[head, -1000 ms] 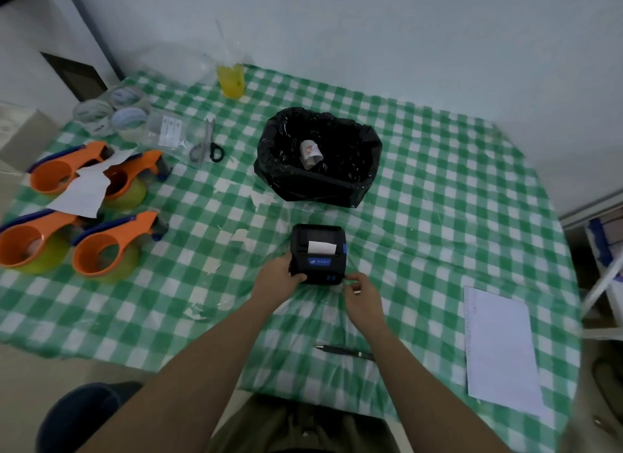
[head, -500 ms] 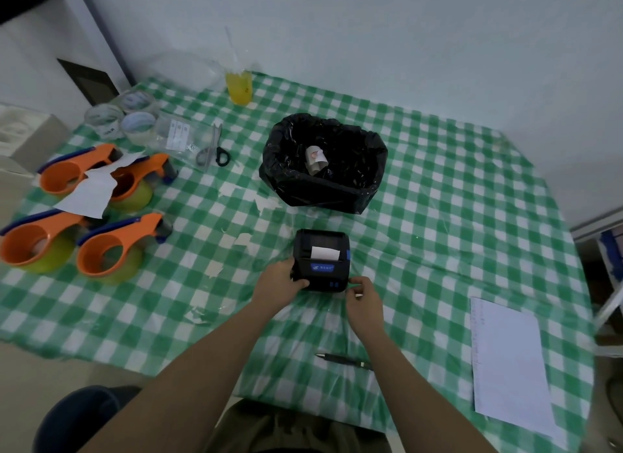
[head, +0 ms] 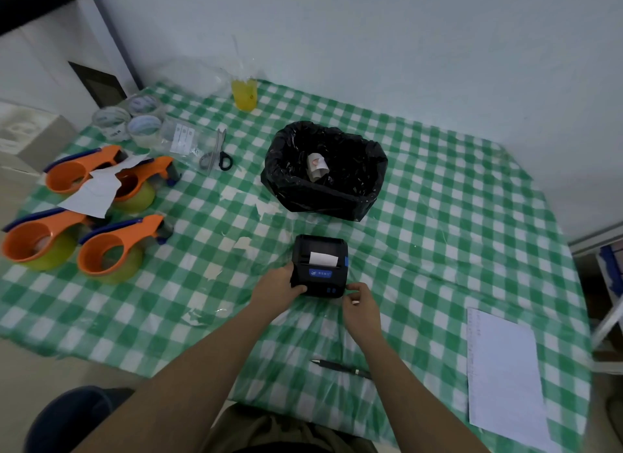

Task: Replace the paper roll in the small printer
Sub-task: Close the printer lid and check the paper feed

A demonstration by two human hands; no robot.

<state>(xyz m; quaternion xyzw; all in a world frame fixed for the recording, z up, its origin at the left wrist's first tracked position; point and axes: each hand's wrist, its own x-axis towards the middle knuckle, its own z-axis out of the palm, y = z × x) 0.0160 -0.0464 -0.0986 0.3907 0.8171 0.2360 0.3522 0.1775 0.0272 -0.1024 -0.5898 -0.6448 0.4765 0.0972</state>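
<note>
A small black printer (head: 320, 265) with a blue label sits on the green checked tablecloth, lid down, with a short strip of white paper (head: 323, 259) sticking out of its slot. My left hand (head: 277, 287) grips the printer's left near corner. My right hand (head: 360, 302) touches the printer's right near corner with curled fingers. A used paper roll (head: 317, 166) lies inside the black bin bag (head: 367, 196) behind the printer.
Several orange tape dispensers (head: 111, 250) and a loose paper scrap sit at the left. Tape rolls (head: 141, 125), scissors (head: 215, 156) and a yellow drink bag (head: 244, 93) lie at the back. A pen (head: 340, 367) and a white sheet (head: 502, 375) are near the front edge.
Both hands stay on the printer's near corners. The view has shifted slightly; the printer and hands have barely moved.
</note>
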